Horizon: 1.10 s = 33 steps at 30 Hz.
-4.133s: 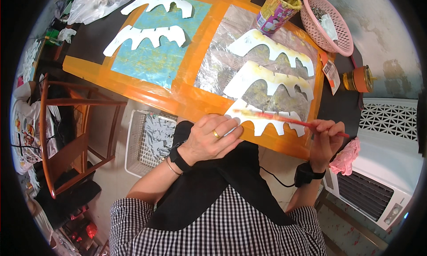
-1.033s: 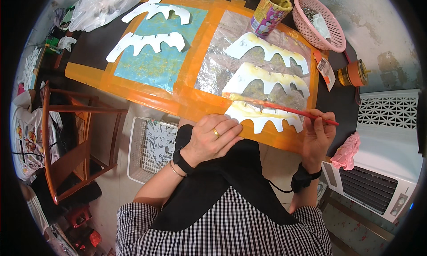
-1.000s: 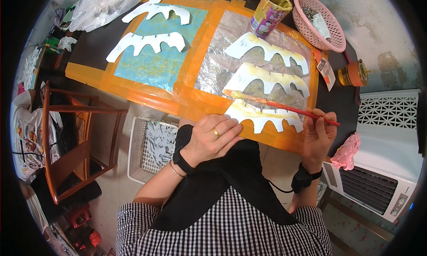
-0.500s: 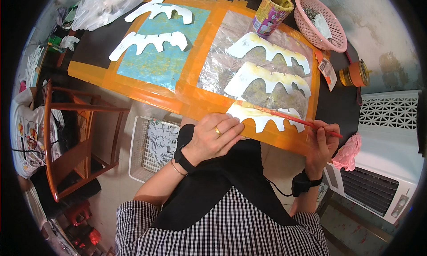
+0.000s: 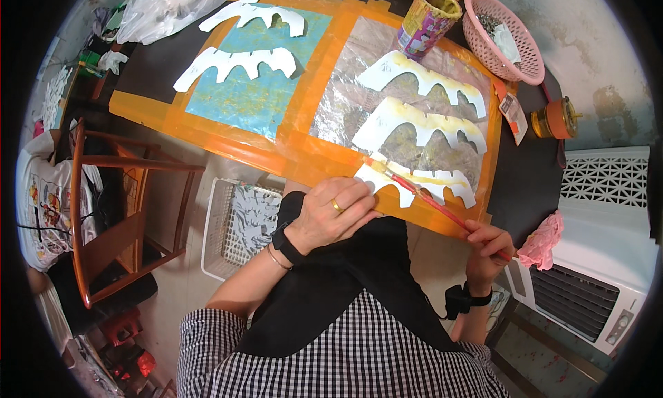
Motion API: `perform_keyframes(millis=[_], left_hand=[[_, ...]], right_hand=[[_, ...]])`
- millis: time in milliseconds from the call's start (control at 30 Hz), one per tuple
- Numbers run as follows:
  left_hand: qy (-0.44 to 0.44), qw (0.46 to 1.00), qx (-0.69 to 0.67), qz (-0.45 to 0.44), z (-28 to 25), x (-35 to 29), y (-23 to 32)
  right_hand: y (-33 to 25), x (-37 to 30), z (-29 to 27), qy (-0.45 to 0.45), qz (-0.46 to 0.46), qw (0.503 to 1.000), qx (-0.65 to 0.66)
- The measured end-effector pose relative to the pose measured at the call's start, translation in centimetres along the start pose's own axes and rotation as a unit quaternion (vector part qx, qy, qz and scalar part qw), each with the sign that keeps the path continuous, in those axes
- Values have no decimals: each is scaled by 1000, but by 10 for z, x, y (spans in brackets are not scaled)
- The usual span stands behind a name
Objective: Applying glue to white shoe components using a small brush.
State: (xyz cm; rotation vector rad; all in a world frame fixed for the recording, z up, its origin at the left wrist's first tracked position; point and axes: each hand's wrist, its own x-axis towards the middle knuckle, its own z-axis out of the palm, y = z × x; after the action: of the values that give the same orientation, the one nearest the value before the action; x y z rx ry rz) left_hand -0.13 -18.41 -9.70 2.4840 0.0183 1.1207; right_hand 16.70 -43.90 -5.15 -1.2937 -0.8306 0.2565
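Note:
In my right hand [image 5: 491, 246] is a red-handled brush [image 5: 442, 209], its bristle end at the left part of the nearest white scalloped piece [image 5: 438, 179]. My left hand [image 5: 337, 210] presses that piece's left end at the table's front edge, fingers closed over it. Yellowish paste streaks its upper edge. Behind it lie a second white arched piece [image 5: 387, 118] and a third one [image 5: 394, 65], both smeared yellow along their tops. A paste-crusted purple and yellow can [image 5: 423, 33] stands behind these.
Plain white scalloped pieces [image 5: 235, 61] lie on blue film at the left. A pink basket [image 5: 483, 44], a jar with an orange band [image 5: 554, 119] and a pink cloth [image 5: 542, 241] are to the right. Below the table are a white crate [image 5: 210, 229] and a wooden chair [image 5: 110, 249].
The brush has swung steeper, its bristles now at the left end of the nearest piece. My right hand has moved down and slightly left. My left hand stays in place.

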Motion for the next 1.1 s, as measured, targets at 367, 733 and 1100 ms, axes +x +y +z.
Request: perform_keyframes(millis=[367, 733, 1100], left_hand=[[3, 998, 56, 2, -2, 0, 5], [1, 999, 48, -12, -4, 1, 7], [8, 999, 42, -18, -2, 0, 7]], right_hand=[[16, -39, -1, -21, 19, 999, -30], [0, -42, -7, -88, -33, 990, -105], [3, -49, -1, 15, 48, 999, 2]])
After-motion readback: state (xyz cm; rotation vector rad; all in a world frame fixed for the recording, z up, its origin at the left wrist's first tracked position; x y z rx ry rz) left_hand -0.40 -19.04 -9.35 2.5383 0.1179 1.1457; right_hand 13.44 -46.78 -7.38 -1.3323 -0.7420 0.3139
